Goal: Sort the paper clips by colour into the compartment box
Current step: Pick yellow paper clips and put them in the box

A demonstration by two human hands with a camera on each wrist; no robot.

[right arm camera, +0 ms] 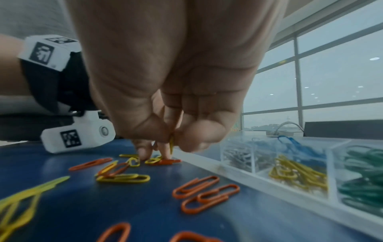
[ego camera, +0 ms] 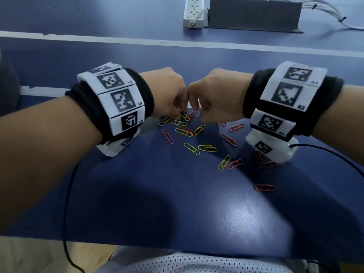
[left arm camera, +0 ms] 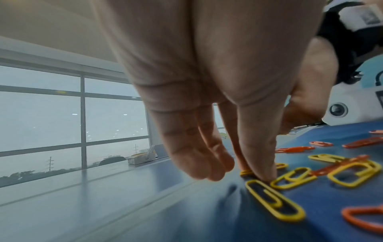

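Yellow paper clips (ego camera: pixel 192 148) and orange paper clips (ego camera: pixel 229 139) lie scattered on the blue table. My left hand (ego camera: pixel 182 113) reaches down into the pile. Its thumb and forefinger tips (left arm camera: pixel 261 173) close on a yellow clip (left arm camera: pixel 246 173) that lies on the table. My right hand (ego camera: pixel 199 113) hovers just beside it with the fingers curled, pinching a yellow clip (right arm camera: pixel 171 144) above the table. The clear compartment box (right arm camera: pixel 253 157) shows only in the right wrist view, to the right. It holds white, blue, yellow (right arm camera: pixel 298 175) and green (right arm camera: pixel 366 180) clips in separate cells.
A white power strip (ego camera: pixel 194 12) and a dark box (ego camera: pixel 254 14) stand at the far edge of the table. Black cables (ego camera: pixel 67 194) hang from both wrists. One orange clip (ego camera: pixel 264 187) lies apart, nearer to me. The table's near edge runs just above my lap.
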